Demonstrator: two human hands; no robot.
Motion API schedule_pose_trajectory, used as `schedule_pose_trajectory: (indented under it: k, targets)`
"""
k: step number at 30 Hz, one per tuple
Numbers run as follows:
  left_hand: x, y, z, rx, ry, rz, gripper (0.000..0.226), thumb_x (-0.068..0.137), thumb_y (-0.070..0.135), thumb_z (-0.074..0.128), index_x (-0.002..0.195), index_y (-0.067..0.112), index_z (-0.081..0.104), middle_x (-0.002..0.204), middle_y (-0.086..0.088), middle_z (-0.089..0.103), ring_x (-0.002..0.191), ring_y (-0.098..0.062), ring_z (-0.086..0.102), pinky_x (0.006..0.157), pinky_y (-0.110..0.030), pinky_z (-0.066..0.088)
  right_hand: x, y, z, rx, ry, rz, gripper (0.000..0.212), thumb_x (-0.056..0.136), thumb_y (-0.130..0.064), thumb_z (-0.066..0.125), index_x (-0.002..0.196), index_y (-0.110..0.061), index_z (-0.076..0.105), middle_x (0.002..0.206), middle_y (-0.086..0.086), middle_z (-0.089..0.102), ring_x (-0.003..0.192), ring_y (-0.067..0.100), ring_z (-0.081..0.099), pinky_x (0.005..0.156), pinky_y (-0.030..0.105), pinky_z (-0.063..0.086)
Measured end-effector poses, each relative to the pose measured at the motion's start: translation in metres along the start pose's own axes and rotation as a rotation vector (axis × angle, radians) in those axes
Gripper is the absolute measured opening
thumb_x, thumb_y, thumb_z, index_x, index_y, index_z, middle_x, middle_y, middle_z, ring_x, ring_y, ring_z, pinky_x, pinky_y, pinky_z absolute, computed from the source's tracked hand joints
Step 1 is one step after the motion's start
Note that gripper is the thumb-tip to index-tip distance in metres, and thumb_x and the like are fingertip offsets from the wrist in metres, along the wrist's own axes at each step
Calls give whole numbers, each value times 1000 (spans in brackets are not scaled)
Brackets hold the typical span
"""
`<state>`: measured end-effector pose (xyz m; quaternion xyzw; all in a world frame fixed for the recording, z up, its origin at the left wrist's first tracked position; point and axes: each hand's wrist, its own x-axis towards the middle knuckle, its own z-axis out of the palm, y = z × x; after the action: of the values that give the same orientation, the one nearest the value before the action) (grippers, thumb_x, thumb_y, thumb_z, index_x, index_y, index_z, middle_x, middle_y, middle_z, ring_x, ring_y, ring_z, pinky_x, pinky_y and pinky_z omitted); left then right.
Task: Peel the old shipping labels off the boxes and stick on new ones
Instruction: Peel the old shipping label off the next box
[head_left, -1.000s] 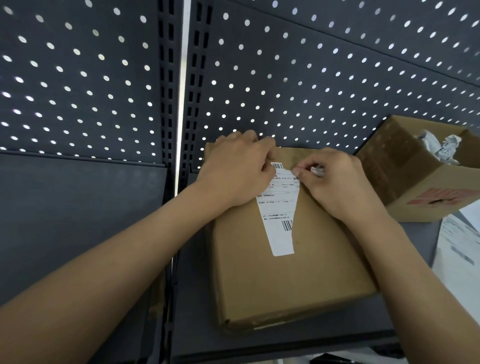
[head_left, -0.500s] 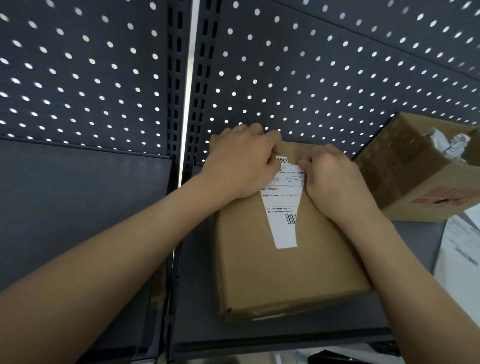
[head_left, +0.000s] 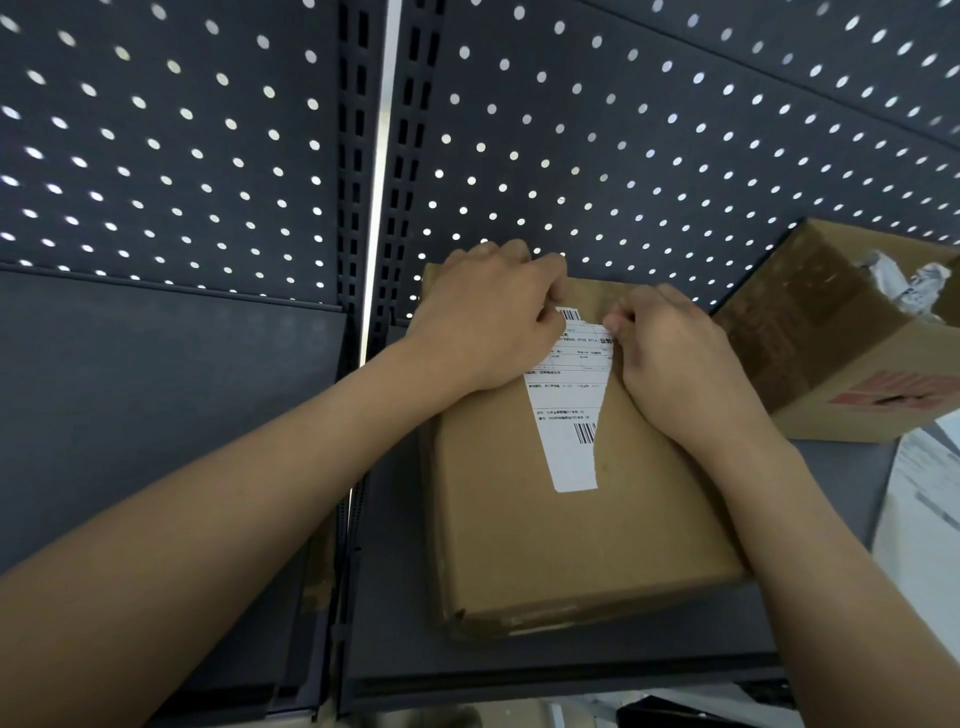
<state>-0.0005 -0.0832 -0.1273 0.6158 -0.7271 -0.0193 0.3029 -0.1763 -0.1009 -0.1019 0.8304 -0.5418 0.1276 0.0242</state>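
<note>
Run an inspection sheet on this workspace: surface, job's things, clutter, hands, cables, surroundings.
Surface: dark grey shelf, bearing the boxes.
Job's things: closed cardboard box lying flat; white label with barcodes stuck on its top, torn down to a tapering strip.
Clutter: open box at the right holding crumpled paper; white sheets at the right edge.
Hands: left hand rests on the cardboard box and pinches the label's top left corner; right hand has fingertips curled against the label's upper right edge, grip hidden.
Cables: nothing seen.
Surroundings: dark pegboard behind, slotted upright between two panels.
</note>
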Motion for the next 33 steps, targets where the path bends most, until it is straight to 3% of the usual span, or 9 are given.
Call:
schedule_pose_trajectory:
  k: [5,7,9,12,17,20,24,33]
  targets:
    - [-1,0,0,-6,1,-1,24,90,32,49,109,24,61,101,-2,58,97,-26,54,84,-38,40,-2,2,0,85,24,-19,10,99,-15,50,98,-14,60,96,-4,49,91,13,42,71,22,23]
    - [0,0,0,-14,2,-1,23,90,32,50,109,25,61,100,-1,57,97,-25,54,85,-38,40,-5,3,-1,165,42,-21,8,99,-18,51,95,-18,58,95,-5,53,91,12,46,72,21,27]
    - [0,0,0,-8,1,0,23,90,32,49,109,25,61,101,-1,57,97,-25,54,84,-37,40,-8,4,-3,247,55,-2,9,99,-23,52,104,-19,58,99,-4,57,91,13,51,76,23,32]
    - [0,-1,1,-11,5,-4,23,90,32,50,109,26,61,99,0,57,96,-25,53,84,-36,39,-9,4,-5,316,66,40,28,98,-29,55,125,-22,58,102,-5,60,90,10,54,77,18,33]
    - [0,-1,1,-11,-5,1,23,90,33,49,109,26,61,98,1,56,95,-24,53,85,-37,40,-7,9,-2,299,88,-19,12,91,-21,68,100,-18,76,95,-3,64,91,8,56,78,0,33]
    - [0,-1,2,-8,-2,0,23,90,32,49,109,25,61,98,0,56,95,-25,53,86,-38,42,-7,8,-2,301,111,-55,9,91,-16,69,94,-14,77,89,-5,61,89,10,55,77,9,38]
    - [0,-1,2,3,-2,3,24,90,32,49,109,24,61,99,-2,57,94,-26,54,86,-40,43,-8,6,-1,242,125,-93,9,92,-15,66,95,-11,74,92,-2,60,91,16,57,81,31,45]
    - [0,-2,2,4,0,9,24,90,33,49,108,23,61,97,-2,57,93,-27,54,86,-41,43,-10,6,-1,249,128,-95,8,95,-16,62,93,-13,69,95,-4,58,86,9,51,75,21,37]
